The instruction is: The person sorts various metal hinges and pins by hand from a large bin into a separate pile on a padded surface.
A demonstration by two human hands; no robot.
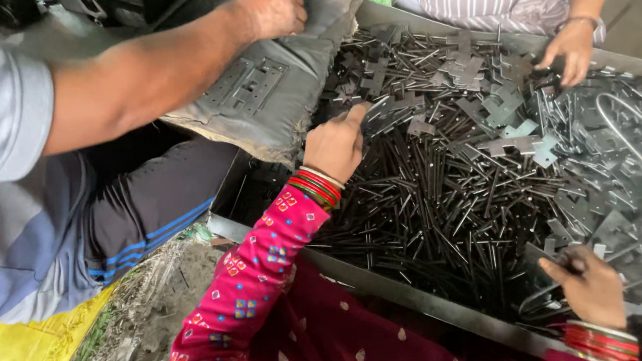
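My left hand, in a pink patterned sleeve with red bangles, reaches into a large metal tray and pinches a flat grey metal bracket at the heap's near-left side. My right hand, also bangled, rests low at the tray's near-right corner with its fingers closed on dark metal pieces. The tray holds a dense pile of thin black metal rods mixed with flat grey brackets.
A person in a blue-grey striped shirt reaches an arm across to a grey cushion bearing a flat bracket plate. Another person's hand picks at the pile's far side. A yellow sack and debris lie at lower left.
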